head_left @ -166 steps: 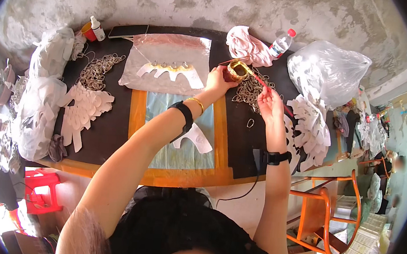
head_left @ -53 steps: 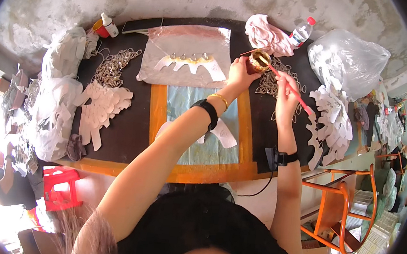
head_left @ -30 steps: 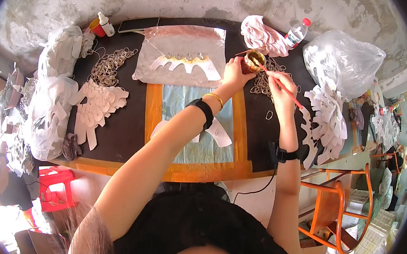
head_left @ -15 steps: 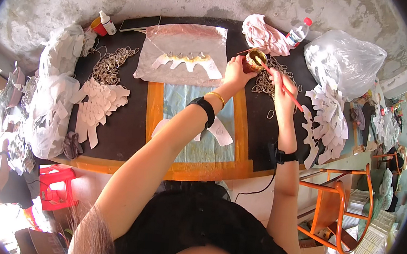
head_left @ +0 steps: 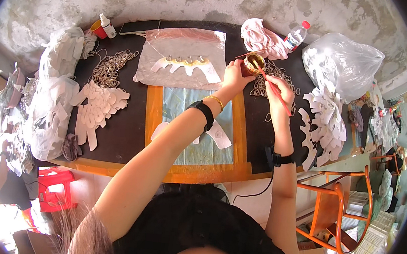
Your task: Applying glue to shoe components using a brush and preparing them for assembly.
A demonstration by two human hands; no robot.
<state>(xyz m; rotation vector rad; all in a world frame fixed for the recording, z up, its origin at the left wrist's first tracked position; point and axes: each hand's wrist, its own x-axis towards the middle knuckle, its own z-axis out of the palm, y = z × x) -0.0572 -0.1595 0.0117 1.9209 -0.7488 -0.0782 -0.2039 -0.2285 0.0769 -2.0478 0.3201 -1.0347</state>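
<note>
My left hand is wrapped round a small glue pot, its inner rim coated yellowish. My right hand grips a thin red-handled brush, whose tip is inside the pot. Behind my left arm, a white scalloped cutout lies on a silvery plastic sheet; several metal rings sit along its yellow, glue-smeared edge. Another white cutout rests on a pale blue sheet framed with orange tape, partly hidden by my left forearm. A pile of metal rings lies beneath my right hand.
On the left are more rings, stacked white cutouts and stuffed plastic bags. At the right stand a clear bag and further cutouts. A pink cloth and bottle are by the wall; an orange chair is right.
The brush has dipped deeper into the pot, and my right hand has shifted slightly left and down. My left hand still holds the pot.
</note>
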